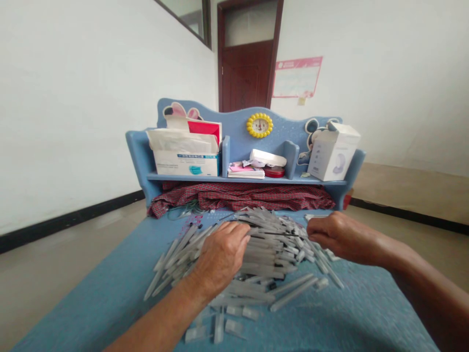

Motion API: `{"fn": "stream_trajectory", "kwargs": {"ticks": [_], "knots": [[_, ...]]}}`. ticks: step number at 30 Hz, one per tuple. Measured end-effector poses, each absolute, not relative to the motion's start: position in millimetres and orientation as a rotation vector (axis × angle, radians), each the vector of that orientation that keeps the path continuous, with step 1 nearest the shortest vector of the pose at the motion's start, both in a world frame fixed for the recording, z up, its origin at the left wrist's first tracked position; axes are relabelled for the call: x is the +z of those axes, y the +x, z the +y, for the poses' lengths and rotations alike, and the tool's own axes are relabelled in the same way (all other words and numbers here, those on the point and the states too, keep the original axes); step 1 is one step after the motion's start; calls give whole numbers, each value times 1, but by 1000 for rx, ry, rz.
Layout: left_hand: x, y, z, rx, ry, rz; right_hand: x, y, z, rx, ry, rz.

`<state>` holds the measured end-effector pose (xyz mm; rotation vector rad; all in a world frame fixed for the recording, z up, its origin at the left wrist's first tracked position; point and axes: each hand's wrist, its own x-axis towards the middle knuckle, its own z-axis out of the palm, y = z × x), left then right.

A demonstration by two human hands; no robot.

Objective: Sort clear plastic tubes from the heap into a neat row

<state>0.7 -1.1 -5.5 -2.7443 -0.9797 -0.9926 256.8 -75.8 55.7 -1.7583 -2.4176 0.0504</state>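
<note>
My left hand (pixel 224 252) is closed over the middle of a pile of translucent pen barrels (pixel 269 256). From its fingertips a thin dark pen refill (pixel 274 233) points right, towards my right hand. My right hand (pixel 334 232) is closed in a pinch above the pile's right edge; its fingers hide whatever they grip, and I cannot tell if the refill reaches them. Loose clear pen caps (pixel 234 326) lie at the near side of the pile. Blur softens the hands and the pieces.
The blue table (pixel 110 288) has a raised shelf at its back. On the shelf stand a face-mask box (pixel 186 164), papers (pixel 245 171), a red round tin (pixel 274 172) and a white carton (pixel 333 154). Checked cloth (pixel 242 195) is bunched beneath it.
</note>
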Motion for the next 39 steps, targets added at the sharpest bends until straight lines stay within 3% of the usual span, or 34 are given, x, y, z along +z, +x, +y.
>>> {"fn": "stream_trajectory", "kwargs": {"ticks": [10, 20, 24, 29, 34, 39], "knots": [[-6, 2, -1, -973, -2750, -973, 54, 261, -77, 42, -1797, -2404], [-1, 4, -7, -942, -2942, -655, 61, 252, -78, 39, -1625, -2481], [6, 10, -15, -1093, -3068, -751, 58, 235, -75, 33, -1361, -2443], [13, 12, -21, -1310, -3338, -1216, 60, 223, -77, 44, -1242, -2263], [16, 14, -22, -1833, -3398, -1548, 55, 240, -90, 77, -1536, -2437], [18, 17, -25, -2022, -3425, -1574, 33, 260, -97, 169, -1854, -2519]]}}
